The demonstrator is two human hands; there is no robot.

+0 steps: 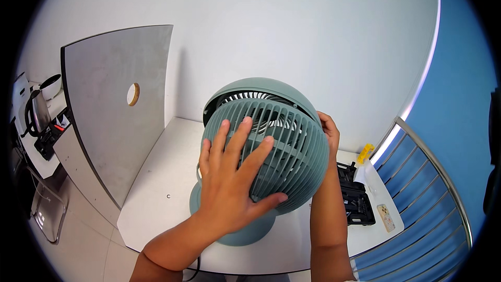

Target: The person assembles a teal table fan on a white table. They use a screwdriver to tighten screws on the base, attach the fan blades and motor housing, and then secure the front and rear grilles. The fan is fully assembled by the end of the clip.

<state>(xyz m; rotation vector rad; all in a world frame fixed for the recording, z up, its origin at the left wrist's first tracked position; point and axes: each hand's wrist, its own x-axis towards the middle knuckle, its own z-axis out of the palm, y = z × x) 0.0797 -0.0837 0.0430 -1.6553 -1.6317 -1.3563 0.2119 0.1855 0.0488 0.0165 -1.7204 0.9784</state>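
A grey-green desk fan (261, 83) stands on its round base (255, 232) on a white table. Its slatted front grille (305, 177) tilts away from the round rear housing at the top, and a dark gap shows inner fins between them. My left hand (232, 177) lies across the grille, fingers spread and thumb stretched out to the right. Around the right edge of the housing curls my right hand (330, 130); its fingertips are partly hidden behind the fan.
On the table's right lie a black tool case (360, 203), a yellow object (366, 153) and a pale remote control (386, 218). A metal railing (433, 156) runs beyond them. At left stand a grey panel (115, 99) with a round hole and a kettle (39, 110).
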